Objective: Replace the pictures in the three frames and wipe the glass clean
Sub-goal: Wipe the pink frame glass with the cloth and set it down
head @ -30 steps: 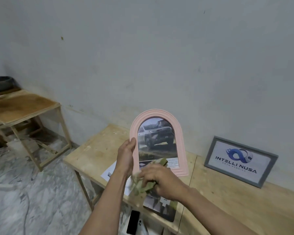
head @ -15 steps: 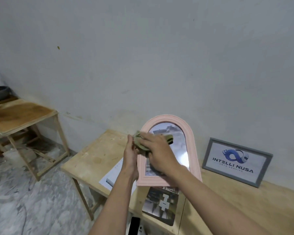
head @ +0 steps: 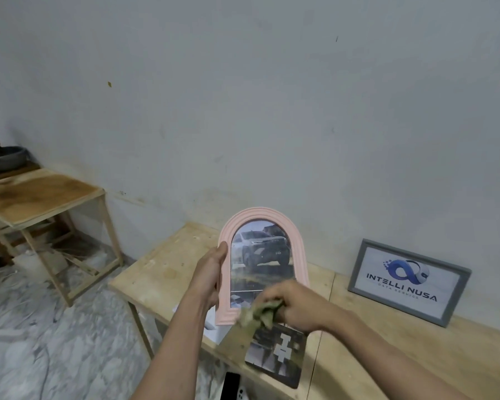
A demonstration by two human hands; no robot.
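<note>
I hold a pink arched frame (head: 296, 249) upright above the wooden table (head: 168, 272); a picture of a white car shows behind its glass. My left hand (head: 211, 272) grips the frame's left edge. My right hand (head: 292, 304) is closed on a crumpled green cloth (head: 257, 311) pressed against the bottom of the glass. A grey rectangular frame (head: 407, 281) with an "INTELLI NUSA" logo leans against the wall at the right. A dark printed picture (head: 280, 356) lies flat on the table under my right hand.
A white sheet (head: 211, 332) lies on the table beneath the frame. A black phone (head: 231, 385) sits below the table's front edge. A second wooden table (head: 35, 194) with a dark bowl (head: 3, 158) stands at the left on a marble floor.
My right hand has swept the cloth from the top of the glass down to its bottom. The frame has tilted more upright, and the car picture shows again.
</note>
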